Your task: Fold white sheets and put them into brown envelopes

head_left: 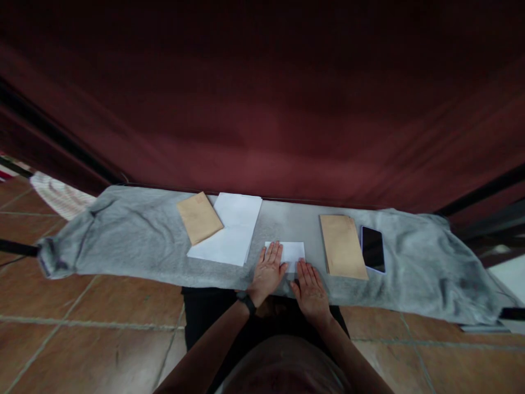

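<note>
On grey-draped tabletop (135, 235), laying left hand (267, 272) and right hand (312, 293) flat over edges of white paper (293, 250), gripping nothing, likely steadying it.

The small white rectangle of paper (293, 250) matches the larger white rectangular sheets (240, 219), while one flat tan paper packet (199, 219) echoes a second flat tan paper packet (343, 247). I see a black rectangular phone (373, 249) edged in lavender, mottled grey plush cloth (135, 235), a tall maroon panel (262, 120), and orange-brown floor tiles (49, 350) gridded with pale lines.
</note>
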A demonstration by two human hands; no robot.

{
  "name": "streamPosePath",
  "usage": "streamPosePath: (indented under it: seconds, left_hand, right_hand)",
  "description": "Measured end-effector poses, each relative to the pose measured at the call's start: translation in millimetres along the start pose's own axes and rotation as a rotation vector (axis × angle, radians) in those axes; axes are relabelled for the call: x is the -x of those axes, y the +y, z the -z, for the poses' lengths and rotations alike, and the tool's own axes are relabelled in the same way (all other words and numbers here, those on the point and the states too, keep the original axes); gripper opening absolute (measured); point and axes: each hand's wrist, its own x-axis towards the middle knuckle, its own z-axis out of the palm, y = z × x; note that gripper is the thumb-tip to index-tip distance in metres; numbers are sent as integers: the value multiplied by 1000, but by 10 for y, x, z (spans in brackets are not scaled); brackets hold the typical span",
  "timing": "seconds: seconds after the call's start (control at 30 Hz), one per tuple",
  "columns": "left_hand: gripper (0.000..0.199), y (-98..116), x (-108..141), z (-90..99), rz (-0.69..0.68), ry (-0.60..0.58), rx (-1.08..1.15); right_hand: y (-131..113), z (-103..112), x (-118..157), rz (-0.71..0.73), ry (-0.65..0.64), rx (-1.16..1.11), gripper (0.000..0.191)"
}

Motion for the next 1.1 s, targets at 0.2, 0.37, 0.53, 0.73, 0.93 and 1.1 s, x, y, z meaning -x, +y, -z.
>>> streamPosePath:
  seconds: [0.2,0.37,0.53,0.73,0.93,1.1]
  left_hand:
    - [55,-109,167,79,-100,1,63]
    - [50,-186,237,124,-122,-11,132]
    - [44,-234,237,108,-116,4,168]
    - [44,-221,264,91,-104,12,144]
    - [49,-80,189,58,-37,9,65]
    - [53,-6,61,24,-27,5,16]
  right_hand:
    - [312,11,-452,-32,-9,-159,46]
    - [409,-96,-1062,-78,-79,-73,42]
    - [358,-183,-1198,-68,-118,-12,35]
    - [398,-154,-1096,-72,-118,4,33]
    - [244,-170,-1009,-45,-79,-38,37]
    - [-49,-257,-901,84,-120,-116,45]
